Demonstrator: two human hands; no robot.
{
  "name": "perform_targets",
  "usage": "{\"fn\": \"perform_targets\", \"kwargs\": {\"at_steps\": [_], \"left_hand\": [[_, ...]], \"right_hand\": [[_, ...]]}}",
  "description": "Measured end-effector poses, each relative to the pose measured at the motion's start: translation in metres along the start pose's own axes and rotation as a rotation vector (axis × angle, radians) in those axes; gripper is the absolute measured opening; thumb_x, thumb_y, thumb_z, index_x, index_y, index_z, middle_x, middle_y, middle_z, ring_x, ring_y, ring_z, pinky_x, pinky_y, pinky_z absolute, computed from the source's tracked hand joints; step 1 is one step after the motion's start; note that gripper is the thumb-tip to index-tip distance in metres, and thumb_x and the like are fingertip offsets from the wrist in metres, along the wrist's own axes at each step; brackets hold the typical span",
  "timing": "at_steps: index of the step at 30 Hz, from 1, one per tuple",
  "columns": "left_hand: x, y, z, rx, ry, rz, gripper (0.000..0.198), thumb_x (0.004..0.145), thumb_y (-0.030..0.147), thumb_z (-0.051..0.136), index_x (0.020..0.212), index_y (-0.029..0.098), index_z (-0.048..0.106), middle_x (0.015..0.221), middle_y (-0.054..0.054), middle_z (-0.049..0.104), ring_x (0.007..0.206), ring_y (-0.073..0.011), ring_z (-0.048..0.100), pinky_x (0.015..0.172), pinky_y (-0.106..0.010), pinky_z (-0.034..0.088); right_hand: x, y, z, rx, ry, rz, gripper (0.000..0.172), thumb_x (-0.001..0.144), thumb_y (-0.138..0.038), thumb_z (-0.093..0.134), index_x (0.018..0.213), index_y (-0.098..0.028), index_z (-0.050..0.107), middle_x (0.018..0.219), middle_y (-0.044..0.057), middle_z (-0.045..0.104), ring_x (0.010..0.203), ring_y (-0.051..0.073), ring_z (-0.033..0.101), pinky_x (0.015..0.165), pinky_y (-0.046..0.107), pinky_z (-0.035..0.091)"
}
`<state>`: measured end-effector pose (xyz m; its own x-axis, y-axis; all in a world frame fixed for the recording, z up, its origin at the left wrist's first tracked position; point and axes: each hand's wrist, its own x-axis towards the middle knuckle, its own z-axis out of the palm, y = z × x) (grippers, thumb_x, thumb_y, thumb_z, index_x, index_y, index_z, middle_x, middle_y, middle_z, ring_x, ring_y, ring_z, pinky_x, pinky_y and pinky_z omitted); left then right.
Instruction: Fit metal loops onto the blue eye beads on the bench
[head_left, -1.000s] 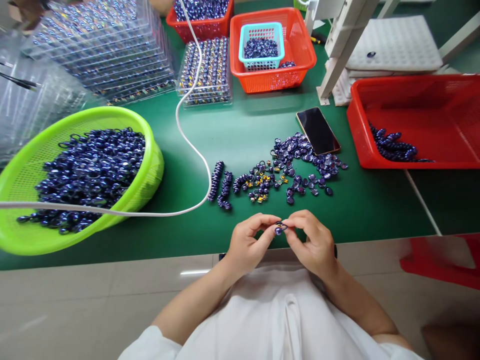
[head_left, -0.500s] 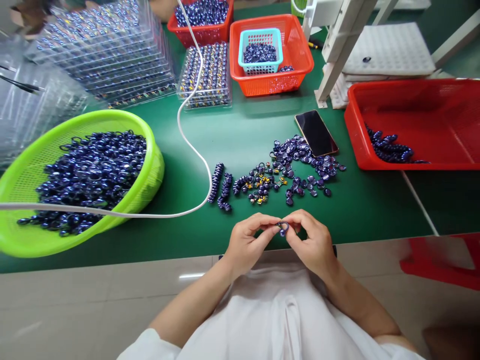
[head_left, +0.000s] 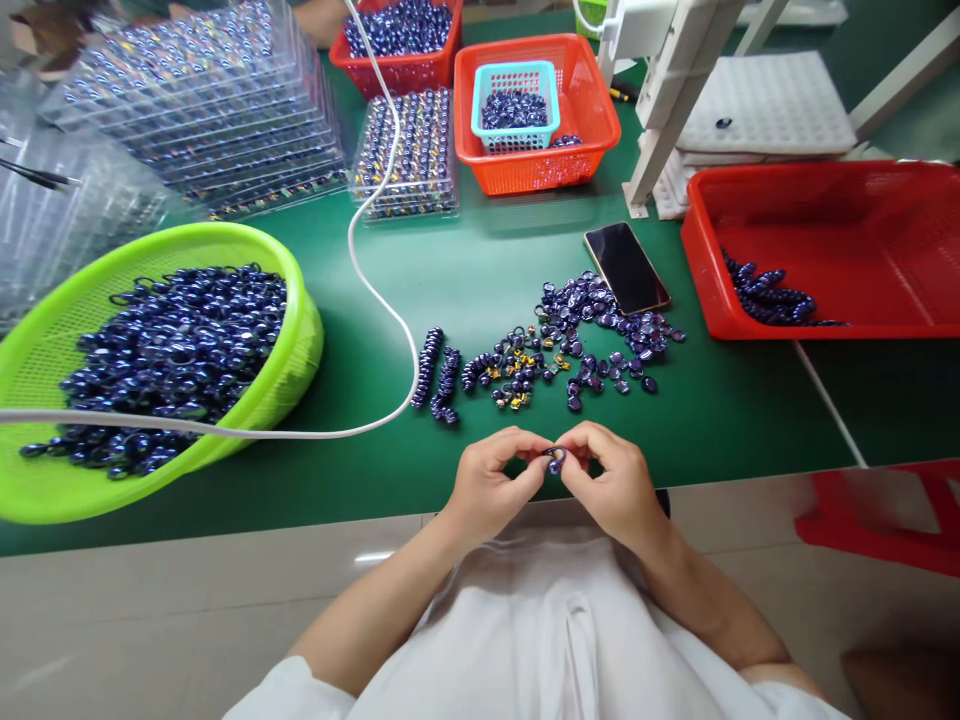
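Note:
Just past the table's near edge, my left hand [head_left: 491, 480] and my right hand [head_left: 616, 482] meet fingertip to fingertip. Between them they pinch a small glossy dark blue looped part [head_left: 555, 466] with a rounded end; the fingertips cover some of it. Beyond my hands lies a loose spread of dark blue shell pieces [head_left: 581, 300], with small parts showing yellow bits [head_left: 517, 380] at its left. Left of these, similar looped parts are lined up in short rows [head_left: 428, 367].
A green oval basket [head_left: 304, 320] heaped with looped parts stands left. A phone [head_left: 628, 268] touches the shell pieces. Red bins [head_left: 825, 180], stacked clear trays [head_left: 315, 130] and a metal post [head_left: 667, 130] surround the work area. A white cable [head_left: 375, 290] crosses the left side.
The whole view has shifted slightly. Both hands keep their pinch on the looped part, which has turned a little between the fingertips, with the right fingers closer over it.

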<state>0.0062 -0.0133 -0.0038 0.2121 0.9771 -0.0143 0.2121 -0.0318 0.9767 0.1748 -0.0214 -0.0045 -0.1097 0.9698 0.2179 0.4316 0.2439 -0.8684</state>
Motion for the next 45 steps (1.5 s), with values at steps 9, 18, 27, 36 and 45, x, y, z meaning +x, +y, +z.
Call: {"fn": "perform_targets", "kwargs": {"at_steps": [9, 18, 27, 36, 45], "left_hand": [[0.006, -0.001, 0.010, -0.266, -0.042, -0.275, 0.013, 0.077, 0.026, 0.075, 0.084, 0.015, 0.074, 0.078, -0.007, 0.074, 0.070, -0.0170, 0.067, 0.067, -0.027, 0.054], [0.023, -0.003, 0.005, -0.802, 0.069, -0.486, 0.030, 0.068, 0.026, 0.085, 0.093, 0.013, 0.076, 0.079, -0.007, 0.074, 0.063, -0.0119, 0.063, 0.061, -0.025, 0.051], [0.017, -0.001, 0.004, -0.849, 0.119, -0.508, 0.024, 0.067, 0.023, 0.086, 0.087, 0.014, 0.077, 0.082, -0.005, 0.075, 0.068, -0.0117, 0.064, 0.064, -0.023, 0.050], [0.012, 0.000, 0.010, -0.882, 0.161, -0.480, 0.024, 0.066, 0.023, 0.087, 0.086, 0.015, 0.077, 0.076, -0.003, 0.074, 0.065, -0.0097, 0.064, 0.066, -0.022, 0.052], [0.009, 0.001, 0.008, -0.830, 0.190, -0.426, 0.022, 0.070, 0.025, 0.084, 0.088, 0.016, 0.075, 0.085, -0.004, 0.076, 0.078, -0.0145, 0.069, 0.074, -0.026, 0.056]], "right_hand": [[0.012, 0.024, -0.043, -0.144, -0.155, -0.067, 0.009, 0.092, -0.019, 0.059, 0.092, -0.021, 0.067, 0.086, 0.002, 0.067, 0.078, 0.015, 0.063, 0.070, 0.027, 0.051], [0.034, 0.067, -0.059, -0.773, 0.047, -0.192, 0.013, 0.091, -0.018, 0.058, 0.099, -0.018, 0.069, 0.091, 0.009, 0.066, 0.087, 0.026, 0.060, 0.079, 0.041, 0.051], [0.013, 0.034, -0.036, -0.263, 0.114, -0.139, 0.018, 0.090, -0.017, 0.059, 0.105, -0.024, 0.068, 0.086, 0.002, 0.068, 0.068, 0.015, 0.063, 0.066, 0.029, 0.054], [-0.001, 0.018, 0.000, -0.266, 0.044, -0.430, 0.056, 0.088, -0.006, 0.055, 0.138, -0.031, 0.054, 0.089, 0.004, 0.066, 0.077, 0.016, 0.064, 0.070, 0.030, 0.057], [-0.008, 0.013, 0.007, 0.105, 0.074, -0.119, 0.025, 0.092, -0.013, 0.058, 0.111, -0.026, 0.067, 0.096, 0.004, 0.070, 0.084, 0.017, 0.070, 0.075, 0.030, 0.060]]}}
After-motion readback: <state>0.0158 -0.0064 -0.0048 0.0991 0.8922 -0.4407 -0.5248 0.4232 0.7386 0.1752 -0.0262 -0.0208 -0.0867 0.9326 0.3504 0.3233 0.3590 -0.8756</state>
